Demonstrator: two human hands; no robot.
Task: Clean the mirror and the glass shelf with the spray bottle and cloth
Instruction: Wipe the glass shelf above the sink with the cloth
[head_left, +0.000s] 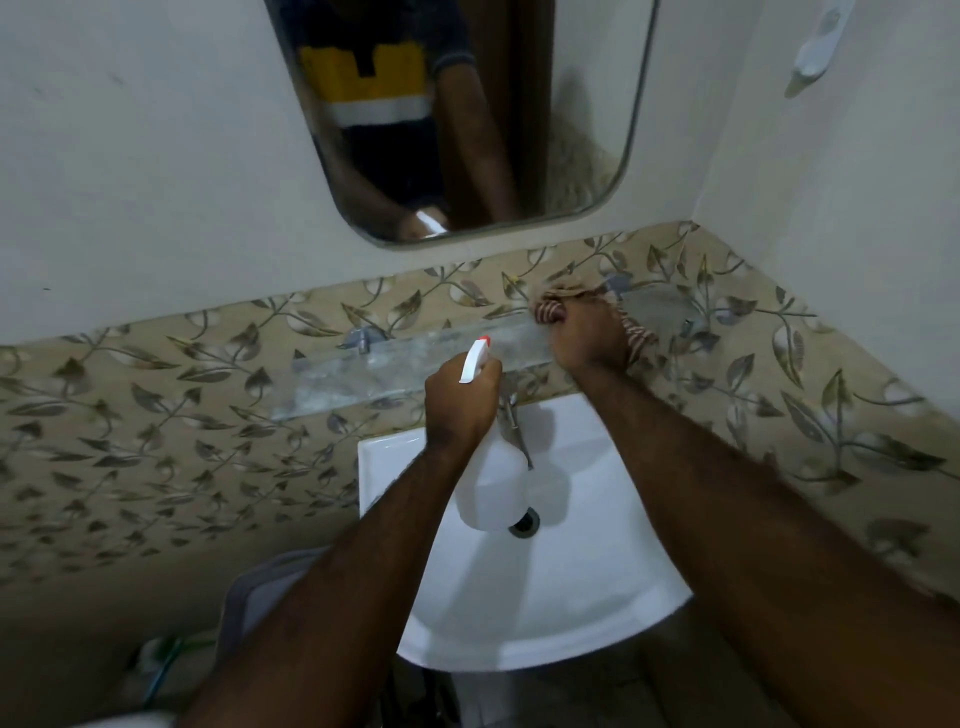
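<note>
Wiping of the glass shelf (395, 358) looks to be the step in hand. The shelf runs along the leaf-patterned tiles (156, 415) just above the basin (545, 613), its surface streaked and cloudy, and the right hand (587, 340) presses a striped cloth (640, 332) onto the stretch above the basin's right side. Its fingers are curled round the bunched cloth, and the forearm reaches out across the basin's right rim. The left hand (460, 408) hovers above the basin's back edge, fingers wrapped round the neck of the spray bottle (498, 483). The bottle's white body hangs over the bowl and its red-tipped nozzle points at the shelf. The mirror (571, 130) hangs higher up the wall, above the basin. Next, I judge, the cloth needs sweeping along the shelf toward the cloudy part above the basin's left side, with firm, even pressure. Whether the mirror is done I cannot tell.
</note>
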